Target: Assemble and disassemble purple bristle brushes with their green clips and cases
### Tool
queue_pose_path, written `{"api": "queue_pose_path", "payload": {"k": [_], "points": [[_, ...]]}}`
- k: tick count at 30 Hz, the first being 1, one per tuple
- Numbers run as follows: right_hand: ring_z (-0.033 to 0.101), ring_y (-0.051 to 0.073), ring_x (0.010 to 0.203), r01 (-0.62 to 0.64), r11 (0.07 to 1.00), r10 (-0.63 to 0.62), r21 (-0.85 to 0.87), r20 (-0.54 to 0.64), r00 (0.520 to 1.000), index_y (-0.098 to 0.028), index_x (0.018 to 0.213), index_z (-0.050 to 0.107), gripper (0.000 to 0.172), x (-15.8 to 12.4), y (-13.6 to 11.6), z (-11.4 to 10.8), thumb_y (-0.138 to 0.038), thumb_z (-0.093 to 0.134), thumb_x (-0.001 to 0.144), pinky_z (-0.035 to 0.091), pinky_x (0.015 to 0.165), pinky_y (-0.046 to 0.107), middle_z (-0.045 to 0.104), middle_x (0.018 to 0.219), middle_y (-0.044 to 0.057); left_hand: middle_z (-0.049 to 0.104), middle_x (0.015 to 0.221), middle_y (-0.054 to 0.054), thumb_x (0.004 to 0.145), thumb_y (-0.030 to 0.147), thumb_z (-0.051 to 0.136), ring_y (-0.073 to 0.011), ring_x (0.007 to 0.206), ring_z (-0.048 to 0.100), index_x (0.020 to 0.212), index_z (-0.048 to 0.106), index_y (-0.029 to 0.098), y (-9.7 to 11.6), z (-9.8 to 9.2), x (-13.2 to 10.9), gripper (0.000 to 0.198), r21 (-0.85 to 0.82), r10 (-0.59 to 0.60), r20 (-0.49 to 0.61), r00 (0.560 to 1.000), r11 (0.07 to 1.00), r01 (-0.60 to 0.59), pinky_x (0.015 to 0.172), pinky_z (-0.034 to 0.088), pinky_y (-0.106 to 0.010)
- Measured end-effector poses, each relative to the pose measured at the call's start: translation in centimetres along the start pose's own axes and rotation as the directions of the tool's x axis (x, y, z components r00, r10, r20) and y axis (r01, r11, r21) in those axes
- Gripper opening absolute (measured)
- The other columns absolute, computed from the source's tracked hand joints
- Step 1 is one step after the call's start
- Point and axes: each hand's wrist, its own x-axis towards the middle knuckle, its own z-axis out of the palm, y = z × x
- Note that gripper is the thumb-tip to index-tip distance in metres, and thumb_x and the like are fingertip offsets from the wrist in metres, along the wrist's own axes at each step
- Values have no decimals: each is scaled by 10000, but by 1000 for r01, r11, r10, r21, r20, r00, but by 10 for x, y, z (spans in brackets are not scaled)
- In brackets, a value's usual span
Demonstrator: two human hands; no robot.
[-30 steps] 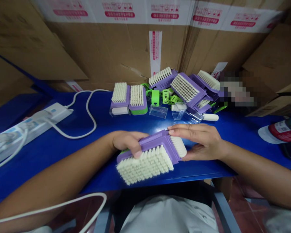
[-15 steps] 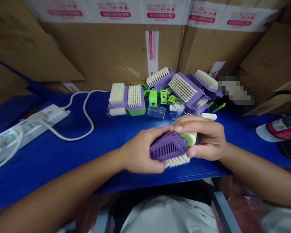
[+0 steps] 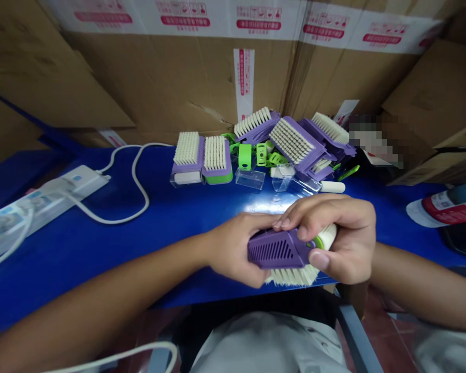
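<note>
A second ago the bristles faced up; now the scrub brush [image 3: 277,249] has been flipped, its slotted purple back on top and its white bristles pointing down, and it sits in both hands close to the near edge of the blue tabletop [image 3: 73,269], right of centre. From the left: a white power strip [image 3: 50,207] with its white cable [image 3: 137,191] looping across the surface; then, near the far edge, two upright brushes [image 3: 187,148], green clips [image 3: 245,156], clear plastic cases [image 3: 250,178] and a heap of purple brushes [image 3: 299,142]; at the right edge, a red-labelled bottle [image 3: 446,204]. The left hand [image 3: 235,251] is closed round the purple body, fingers reaching across its back. The right hand [image 3: 344,238] is curled tight over the other end, thumb pressed beside a green ring [image 3: 317,242] (the white end cap [image 3: 328,236] pokes out past the fingers), so neither hand is open
</note>
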Motion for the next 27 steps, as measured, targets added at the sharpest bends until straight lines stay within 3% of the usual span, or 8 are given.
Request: {"api": "queue_pose_path", "payload": {"k": [6,12,18,21,24,27], "points": [[784,200,749,-40,999,40,31,4,999,-190,853,734,141,2,-1,-2,-247,819,755,658,720,294,796,849,74,694,997,-25,574,302,813,-264,943,645,1037,696,190,-3,-1,2,491,-48,15,8,1000,999,-14,938,521,-360],[784,201,766,-80,997,80,-21,12,997,-216,859,733,139,4,-3,-5,-300,824,797,651,709,284,795,854,66,679,980,-17,577,338,801,-244,890,627,1122,677,201,-7,0,4,575,-92,7,9,1000,996,-6,927,525,-365],[761,214,746,-62,995,66,82,-44,997,-234,885,717,122,4,-8,1,-342,770,866,672,732,350,736,744,42,646,890,1,559,309,826,-201,787,589,1018,666,192,-13,2,3,500,-117,65,-3,998,991,-65,872,524,-342],[758,204,765,-6,999,8,48,-53,999,-219,916,744,143,3,-1,0,-312,809,829,665,728,331,722,820,49,619,869,15,565,286,838,-162,738,539,985,660,186,-11,0,2,468,-122,27,-3,1000,992,-28,756,489,-292],[770,197,838,-25,998,29,53,-69,997,-214,941,762,166,1,10,-3,-291,835,814,651,761,315,670,925,40,583,824,27,607,303,833,-137,691,485,975,651,180,-8,-4,2,428,-141,-52,43,998,988,58,658,436,-263],[747,193,884,-30,996,38,87,-90,995,-228,992,780,193,-1,20,-5,-319,832,830,627,826,337,657,943,28,578,827,25,658,363,846,-135,700,476,1003,656,180,-6,-8,2,435,-161,-80,78,994,983,92,657,423,-258]]}}
